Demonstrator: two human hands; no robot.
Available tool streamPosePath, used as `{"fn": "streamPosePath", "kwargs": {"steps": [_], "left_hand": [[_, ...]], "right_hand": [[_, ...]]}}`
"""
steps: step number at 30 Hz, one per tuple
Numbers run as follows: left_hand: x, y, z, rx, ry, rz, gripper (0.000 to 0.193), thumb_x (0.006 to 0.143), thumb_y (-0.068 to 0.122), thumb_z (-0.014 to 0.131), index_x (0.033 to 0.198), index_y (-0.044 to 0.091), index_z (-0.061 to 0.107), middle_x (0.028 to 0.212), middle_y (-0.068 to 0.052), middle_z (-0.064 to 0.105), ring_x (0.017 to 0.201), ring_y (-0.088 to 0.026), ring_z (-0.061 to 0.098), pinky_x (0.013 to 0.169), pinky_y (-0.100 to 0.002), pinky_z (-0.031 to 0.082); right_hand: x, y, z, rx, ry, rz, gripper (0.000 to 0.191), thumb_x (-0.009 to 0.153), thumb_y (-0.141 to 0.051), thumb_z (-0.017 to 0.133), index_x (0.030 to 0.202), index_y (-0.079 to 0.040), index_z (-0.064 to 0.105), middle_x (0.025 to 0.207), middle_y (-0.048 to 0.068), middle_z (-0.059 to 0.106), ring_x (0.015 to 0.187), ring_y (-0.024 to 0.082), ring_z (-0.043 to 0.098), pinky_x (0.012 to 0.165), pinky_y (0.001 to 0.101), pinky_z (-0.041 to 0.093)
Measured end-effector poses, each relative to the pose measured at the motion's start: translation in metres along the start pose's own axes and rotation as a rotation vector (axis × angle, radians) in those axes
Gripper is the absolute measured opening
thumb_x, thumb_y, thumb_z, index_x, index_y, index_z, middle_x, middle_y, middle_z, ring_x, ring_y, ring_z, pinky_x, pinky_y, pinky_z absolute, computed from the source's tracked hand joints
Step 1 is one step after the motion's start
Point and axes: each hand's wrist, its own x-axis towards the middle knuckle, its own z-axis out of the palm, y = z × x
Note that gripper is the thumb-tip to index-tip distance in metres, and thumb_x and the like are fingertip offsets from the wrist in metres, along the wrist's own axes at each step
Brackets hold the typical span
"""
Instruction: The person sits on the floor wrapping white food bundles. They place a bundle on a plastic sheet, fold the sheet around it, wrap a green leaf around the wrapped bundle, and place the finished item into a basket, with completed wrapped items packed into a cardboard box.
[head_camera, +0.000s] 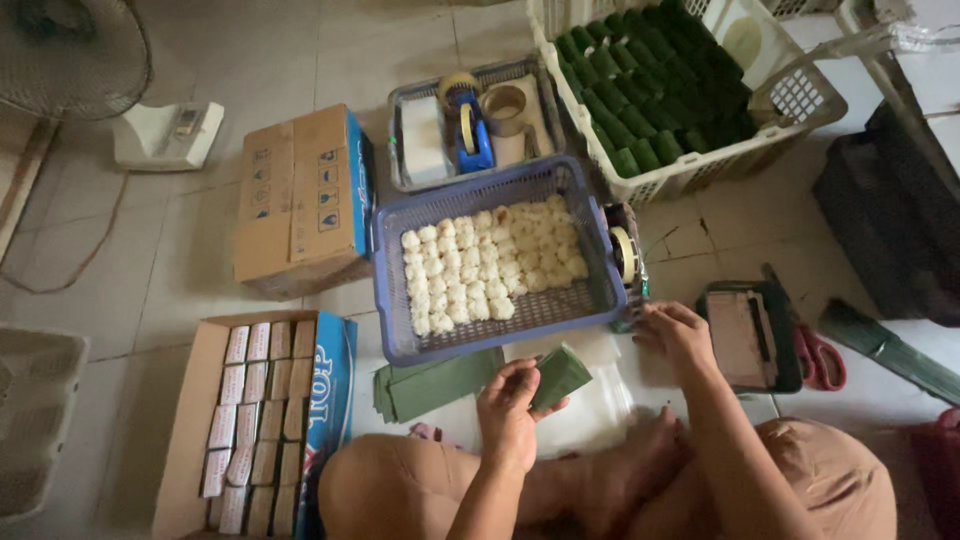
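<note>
Two hands are working just in front of the blue basket (390, 262). The left hand (508, 412) is gripping a green leaf-wrapped parcel (558, 374), fingers closed around it, while the right hand (676, 332) is reaching apart from it to the tape dispenser (626, 252) at the basket's right end; whether its fingers are pinching tape I cannot tell. Many white unwrapped pieces (485, 265) are lying in the basket, so much wrapping looks left. Cut green leaves (430, 384) are waiting just below the basket. Behind it to the right, a white crate (700, 172) is holding many finished green parcels, suggesting the work is well under way.
</note>
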Motion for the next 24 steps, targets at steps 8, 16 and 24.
{"fn": "streamPosePath", "kwargs": {"steps": [8,16,24], "left_hand": [[-0.018,0.008,0.008,0.317,-0.113,0.418,0.013,0.089,0.0,0.079,0.101,0.002,0.076,0.117,-0.01,0.074,0.085,-0.015,0.065,0.069,-0.033,0.058],[-0.044,0.037,0.012,0.884,-0.151,1.1,0.023,0.082,-0.004,0.084,0.1,0.006,0.073,0.117,-0.011,0.076,0.103,-0.025,0.076,0.084,-0.031,0.062],[-0.062,0.046,0.019,0.725,-0.112,0.806,0.021,0.08,-0.003,0.083,0.098,0.004,0.073,0.112,-0.011,0.075,0.093,-0.021,0.076,0.074,-0.028,0.064]], "right_hand": [[-0.021,0.032,-0.004,-0.868,0.341,-0.7,0.013,0.09,-0.008,0.07,0.101,-0.003,0.075,0.1,0.02,0.07,0.089,0.038,0.069,0.078,0.0421,0.057],[-0.106,-0.031,0.046,-0.481,-0.146,-0.329,0.02,0.087,-0.006,0.071,0.104,-0.006,0.081,0.089,0.009,0.08,0.075,0.015,0.069,0.068,0.0308,0.055],[-0.199,-0.07,0.115,-0.549,-0.23,-0.361,0.043,0.08,-0.011,0.083,0.119,-0.011,0.064,0.076,0.009,0.073,0.069,0.015,0.065,0.063,0.0275,0.053]]}}
